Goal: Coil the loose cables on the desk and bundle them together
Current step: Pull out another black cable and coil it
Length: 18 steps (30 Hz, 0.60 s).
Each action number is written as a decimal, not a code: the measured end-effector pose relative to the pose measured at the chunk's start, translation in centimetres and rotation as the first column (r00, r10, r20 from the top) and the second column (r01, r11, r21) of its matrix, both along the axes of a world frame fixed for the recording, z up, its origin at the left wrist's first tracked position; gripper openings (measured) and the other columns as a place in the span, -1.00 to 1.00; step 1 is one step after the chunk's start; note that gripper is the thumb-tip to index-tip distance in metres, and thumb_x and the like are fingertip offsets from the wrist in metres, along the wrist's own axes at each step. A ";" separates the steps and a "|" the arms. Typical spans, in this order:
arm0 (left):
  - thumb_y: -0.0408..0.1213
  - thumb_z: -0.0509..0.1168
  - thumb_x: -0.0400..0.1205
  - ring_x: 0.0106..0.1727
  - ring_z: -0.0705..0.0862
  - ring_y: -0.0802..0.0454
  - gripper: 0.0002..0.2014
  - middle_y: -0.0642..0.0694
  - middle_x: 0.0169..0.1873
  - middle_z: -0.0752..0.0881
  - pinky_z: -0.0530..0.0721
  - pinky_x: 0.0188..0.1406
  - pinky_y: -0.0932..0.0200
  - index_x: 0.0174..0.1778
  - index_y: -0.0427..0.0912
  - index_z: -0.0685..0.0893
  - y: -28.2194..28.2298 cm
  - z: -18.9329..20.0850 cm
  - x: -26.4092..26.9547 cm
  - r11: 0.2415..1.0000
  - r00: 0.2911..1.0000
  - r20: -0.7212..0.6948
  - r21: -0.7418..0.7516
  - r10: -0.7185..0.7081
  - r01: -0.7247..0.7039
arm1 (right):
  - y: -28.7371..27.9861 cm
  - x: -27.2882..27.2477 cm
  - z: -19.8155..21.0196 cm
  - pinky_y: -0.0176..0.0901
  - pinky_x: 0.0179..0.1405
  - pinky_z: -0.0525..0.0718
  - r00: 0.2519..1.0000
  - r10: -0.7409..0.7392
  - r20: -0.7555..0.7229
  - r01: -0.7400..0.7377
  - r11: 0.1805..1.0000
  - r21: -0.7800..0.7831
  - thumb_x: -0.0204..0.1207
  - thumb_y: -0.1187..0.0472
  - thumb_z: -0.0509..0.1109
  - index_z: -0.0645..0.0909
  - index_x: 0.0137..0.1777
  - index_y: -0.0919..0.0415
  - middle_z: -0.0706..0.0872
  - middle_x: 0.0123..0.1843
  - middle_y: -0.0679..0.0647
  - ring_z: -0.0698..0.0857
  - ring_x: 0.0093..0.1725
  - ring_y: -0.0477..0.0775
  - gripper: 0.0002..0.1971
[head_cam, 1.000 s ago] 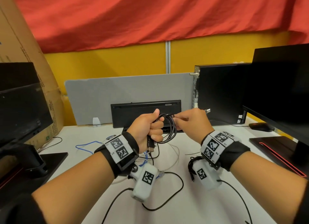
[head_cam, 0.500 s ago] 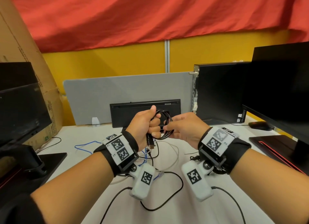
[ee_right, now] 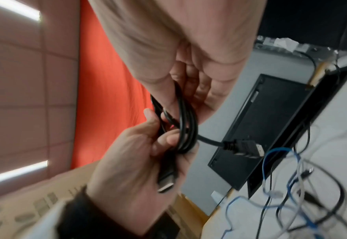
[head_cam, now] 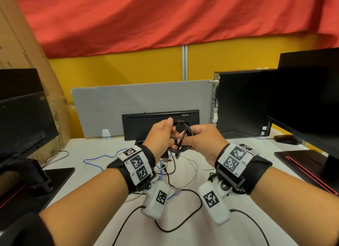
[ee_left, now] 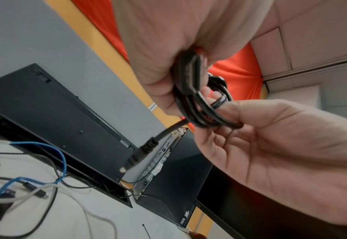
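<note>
Both hands hold a small black cable coil (head_cam: 189, 133) above the middle of the white desk (head_cam: 238, 154). My left hand (head_cam: 170, 135) grips the coil's left side in a fist, thumb on top. My right hand (head_cam: 185, 140) curls its fingers round the coil's lower right side. In the left wrist view the coil (ee_left: 191, 90) sits in the left hand and loops over a right finger (ee_left: 240, 111), with one plug (ee_left: 139, 153) hanging free. The right wrist view shows that plug (ee_right: 248, 148) sticking out sideways and a second plug (ee_right: 166, 179) lying against the left palm.
Loose blue (head_cam: 99, 158), white (head_cam: 194, 170) and thin black (head_cam: 183, 225) cables lie tangled on the desk under the hands. A black keyboard (head_cam: 159, 121) leans on a grey divider behind. A PC tower (head_cam: 242, 102), a mouse (head_cam: 286, 138) and monitors (head_cam: 308, 98) (head_cam: 23, 117) flank the space.
My right hand has moved from pinching the cable at the coil's top right to holding its lower right side, with the wrist turned. The hands have closed together and risen slightly.
</note>
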<state>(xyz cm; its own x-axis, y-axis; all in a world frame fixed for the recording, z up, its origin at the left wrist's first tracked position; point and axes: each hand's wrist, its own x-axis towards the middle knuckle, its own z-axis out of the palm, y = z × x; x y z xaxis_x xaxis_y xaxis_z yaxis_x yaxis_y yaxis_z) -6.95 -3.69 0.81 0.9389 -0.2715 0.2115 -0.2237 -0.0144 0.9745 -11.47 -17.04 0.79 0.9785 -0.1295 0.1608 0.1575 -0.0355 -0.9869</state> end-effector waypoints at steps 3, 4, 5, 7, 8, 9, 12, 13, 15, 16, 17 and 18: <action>-0.05 -0.03 0.80 -0.64 0.45 0.10 -0.65 -0.13 -0.48 0.61 0.50 -0.60 0.22 -0.12 -0.22 0.47 0.1 0.1 0.1 1.000 1.000 -0.028 -0.010 0.000 -0.001 | -0.5 0.4 -0.1 0.10 -0.11 0.83 0.986 -0.090 0.140 0.124 0.957 -0.263 0.24 0.24 0.72 0.76 -0.32 0.22 0.82 -0.33 0.16 0.84 -0.27 0.16 -0.83; -0.05 -0.03 0.80 -0.63 0.45 0.10 -0.64 -0.11 -0.51 0.59 0.50 -0.61 0.23 -0.13 -0.21 0.47 0.1 0.1 0.1 1.000 0.999 -0.045 -0.025 -0.002 0.001 | -0.6 0.6 -0.1 0.01 -0.20 0.83 0.973 -0.127 0.192 0.190 0.916 -0.354 0.20 0.13 0.74 0.74 -0.33 0.17 0.80 -0.37 0.10 0.81 -0.34 0.07 -0.78; -0.04 -0.03 0.80 -0.63 0.43 0.09 -0.64 -0.09 -0.54 0.55 0.48 -0.61 0.23 -0.15 -0.21 0.46 0.1 0.2 0.1 0.999 0.998 -0.063 -0.033 -0.004 0.002 | -0.7 0.7 -0.1 -0.12 -0.28 0.80 0.952 -0.155 0.263 0.260 0.865 -0.430 0.17 0.06 0.75 0.72 -0.29 0.11 0.78 -0.36 0.02 0.75 -0.40 -0.04 -0.73; -0.04 -0.01 0.80 -0.63 0.39 0.11 -0.64 -0.04 -0.56 0.45 0.44 -0.62 0.24 -0.18 -0.20 0.46 0.1 0.3 -0.1 0.999 0.995 -0.099 -0.047 -0.011 0.006 | -0.8 0.5 -0.1 -0.28 -0.31 0.67 0.863 -0.116 0.492 0.422 0.700 -0.576 0.20 0.07 0.71 0.69 -0.06 0.03 0.68 -0.19 -0.15 0.60 -0.35 -0.23 -0.66; -0.05 0.00 0.80 -0.63 0.36 0.12 -0.64 -0.03 -0.55 0.40 0.41 -0.63 0.24 -0.18 -0.21 0.46 0.0 0.3 -0.2 0.999 0.993 -0.113 -0.049 -0.014 0.009 | -0.8 0.3 0.0 -0.27 -0.31 0.62 0.788 -0.011 0.616 0.505 0.585 -0.635 0.27 0.14 0.64 0.67 0.06 0.02 0.62 -0.10 -0.15 0.56 -0.29 -0.23 -0.65; -0.06 0.00 0.80 -0.62 0.34 0.12 -0.64 -0.03 -0.53 0.36 0.39 -0.63 0.24 -0.18 -0.21 0.46 0.0 0.3 -0.4 0.999 0.993 -0.121 -0.044 -0.015 0.010 | -0.8 0.0 0.1 -0.22 -0.37 0.59 0.703 0.136 0.698 0.580 0.458 -0.674 0.35 0.21 0.54 0.67 0.07 0.04 0.60 -0.08 -0.09 0.56 -0.25 -0.13 -0.72; -0.05 0.01 0.80 -0.57 0.30 0.10 -0.65 -0.02 -0.52 0.35 0.36 -0.61 0.24 -0.18 -0.19 0.47 -0.1 0.2 -0.6 0.999 0.989 -0.145 -0.042 -0.034 0.028 | -1.1 -0.2 -0.2 -0.10 -0.59 0.53 0.545 0.455 0.704 0.698 0.219 -0.682 0.52 0.32 0.39 0.71 -0.18 0.21 0.65 -0.24 0.09 0.57 -0.32 0.09 -0.91; -0.05 0.01 0.80 -0.56 0.30 0.10 -0.64 -0.02 -0.53 0.35 0.36 -0.62 0.24 -0.21 -0.18 0.46 -0.1 0.3 -0.7 0.998 0.988 -0.149 -0.046 -0.041 0.035 | -1.1 -0.2 -0.4 -0.03 -0.57 0.59 0.556 0.456 0.695 0.681 0.231 -0.695 0.54 0.33 0.39 0.73 -0.19 0.24 0.68 -0.25 0.10 0.60 -0.33 0.12 -0.88; -0.06 0.02 0.80 -0.58 0.30 0.10 -0.64 -0.02 -0.56 0.37 0.36 -0.65 0.25 -0.23 -0.18 0.45 -0.2 0.6 -0.6 0.998 0.990 -0.134 -0.046 -0.041 0.036 | -1.3 0.0 -0.4 0.03 -0.41 0.70 0.588 0.364 0.723 0.620 0.372 -0.691 0.54 0.36 0.38 0.78 -0.15 0.27 0.72 -0.21 0.11 0.68 -0.28 0.13 -0.86; -0.07 0.02 0.80 -0.58 0.30 0.10 -0.64 -0.02 -0.56 0.40 0.36 -0.66 0.26 -0.23 -0.19 0.45 -0.2 0.7 -0.5 0.999 0.992 -0.117 -0.044 -0.036 0.031 | -1.4 0.1 -0.4 0.01 -0.31 0.73 0.602 0.307 0.738 0.581 0.466 -0.667 0.51 0.40 0.40 0.79 -0.12 0.28 0.74 -0.19 0.11 0.70 -0.25 0.11 -0.87; -0.07 0.01 0.80 -0.58 0.30 0.10 -0.64 -0.03 -0.55 0.41 0.37 -0.66 0.26 -0.23 -0.19 0.46 -0.2 0.8 -0.4 0.999 0.995 -0.098 -0.038 -0.032 0.028 | -1.4 0.2 -0.4 -0.02 -0.23 0.74 0.613 0.251 0.749 0.545 0.552 -0.631 0.48 0.44 0.43 0.80 -0.10 0.29 0.74 -0.18 0.10 0.71 -0.22 0.08 -0.87; -0.08 0.01 0.80 -0.57 0.30 0.09 -0.65 -0.05 -0.52 0.40 0.37 -0.64 0.25 -0.22 -0.19 0.46 -0.1 0.9 -0.3 0.999 0.997 -0.075 -0.030 -0.030 0.028 | -1.4 0.3 -0.4 -0.04 -0.17 0.74 0.627 0.204 0.752 0.515 0.616 -0.596 0.45 0.46 0.44 0.81 -0.10 0.30 0.75 -0.19 0.08 0.72 -0.20 0.05 -0.86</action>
